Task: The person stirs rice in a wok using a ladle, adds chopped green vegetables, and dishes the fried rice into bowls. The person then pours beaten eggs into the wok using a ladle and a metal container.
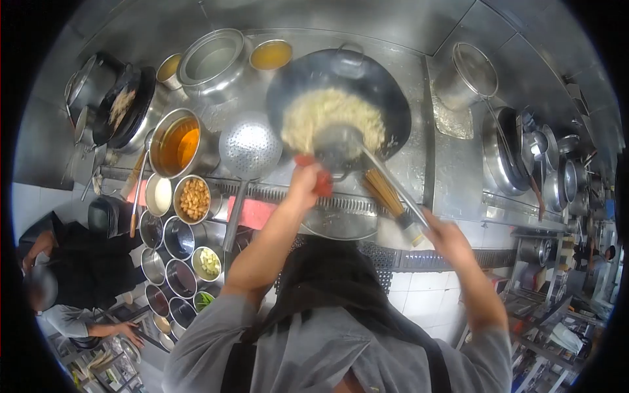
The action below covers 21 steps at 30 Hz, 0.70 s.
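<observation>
In the head view a large dark wok (393, 98) holds a pale yellow, chopped-looking food (334, 108), blurred by motion. My left hand (303, 188) is closed on a red cloth (323, 183) at the wok's near rim; the cloth hides whether a handle lies under it. My right hand (449, 242) grips the end of a long metal ladle (396, 185), whose round bowl rests within the wok against the near part of the food. Between the ladle's handle and the wok's near edge lies a bamboo brush (383, 190).
Left of the wok are a perforated skimmer (250, 145), a pot of amber liquid (164, 147) and several ingredient tins, one with brown nuts (194, 198). A strainer (475, 69) rests on a pot at right. A person (78, 268) stands at far left.
</observation>
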Available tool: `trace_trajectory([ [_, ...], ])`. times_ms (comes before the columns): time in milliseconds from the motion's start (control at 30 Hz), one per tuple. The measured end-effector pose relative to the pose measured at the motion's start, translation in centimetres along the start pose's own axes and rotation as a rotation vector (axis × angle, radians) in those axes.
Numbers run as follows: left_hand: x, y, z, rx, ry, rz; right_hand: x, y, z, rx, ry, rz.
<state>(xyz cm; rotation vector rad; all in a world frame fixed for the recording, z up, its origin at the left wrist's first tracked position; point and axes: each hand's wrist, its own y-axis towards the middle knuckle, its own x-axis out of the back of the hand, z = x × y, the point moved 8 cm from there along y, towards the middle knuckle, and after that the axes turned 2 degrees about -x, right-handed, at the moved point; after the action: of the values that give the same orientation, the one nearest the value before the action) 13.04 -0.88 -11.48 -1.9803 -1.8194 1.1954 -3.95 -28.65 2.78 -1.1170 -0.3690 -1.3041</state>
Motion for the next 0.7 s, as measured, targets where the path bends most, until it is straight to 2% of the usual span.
trace_trajectory([
  [33, 1.4, 0.9, 1.7, 0.002, -0.002, -0.009, -1.2, 3.5, 0.1, 0.052, -0.020, -0.078],
  [100, 3.4, 1.0, 3.8, -0.174, -0.001, 0.036, -3.6, 4.0, 0.3, 0.079, -0.031, -0.133],
  [133, 4.3, -1.2, 6.4, -0.033, -0.006, 0.120, -3.3, 3.6, 1.4, 0.125, -0.084, -0.223],
  [167, 5.4, -4.6, 6.8, -0.166, -0.051, -0.068, -2.9, 3.0, 2.3, 0.173, -0.127, -0.317],
  [200, 5.7, -7.3, 8.3, 0.009, -0.073, 0.041, -2.2, 1.5, 2.6, 0.219, -0.071, -0.300],
  [267, 2.6, -12.0, 3.9, -0.092, -0.018, -0.062, -0.4, -2.5, 1.3, 0.311, 0.007, -0.240],
  [333, 1.2, -9.6, 1.0, -0.097, -0.245, 0.033, 1.2, -5.4, 1.1, 0.164, -0.002, -0.069],
  [367, -0.3, -8.9, -1.0, -0.012, -0.210, -0.051, 1.7, -5.3, 1.3, 0.177, -0.012, -0.075],
  [400, -0.7, -6.2, -1.2, -0.091, -0.169, 0.002, 1.7, -4.9, 1.0, 0.123, -0.004, -0.018],
  [433, -0.9, -3.9, -1.2, -0.086, -0.154, 0.008, 1.4, -4.5, 0.6, 0.061, 0.009, 0.041],
  [467, -0.7, -2.2, -0.8, -0.076, -0.133, 0.015, 0.4, -2.8, 0.2, 0.058, 0.012, 0.033],
  [533, 0.9, -0.1, 1.9, -0.105, -0.100, 0.022, -1.9, 1.3, 0.0, 0.195, -0.143, -0.199],
  [567, 1.4, 0.2, 2.6, -0.135, -0.074, 0.023, -3.2, 0.9, 0.2, 0.176, -0.136, -0.202],
  [667, 4.4, -7.1, 7.2, -0.027, -0.052, 0.095, -3.3, -0.1, 0.7, 0.122, -0.154, -0.297],
  [700, 4.4, -10.0, 6.5, -0.107, -0.043, -0.022, -2.4, -2.2, 0.4, 0.174, -0.092, -0.294],
])
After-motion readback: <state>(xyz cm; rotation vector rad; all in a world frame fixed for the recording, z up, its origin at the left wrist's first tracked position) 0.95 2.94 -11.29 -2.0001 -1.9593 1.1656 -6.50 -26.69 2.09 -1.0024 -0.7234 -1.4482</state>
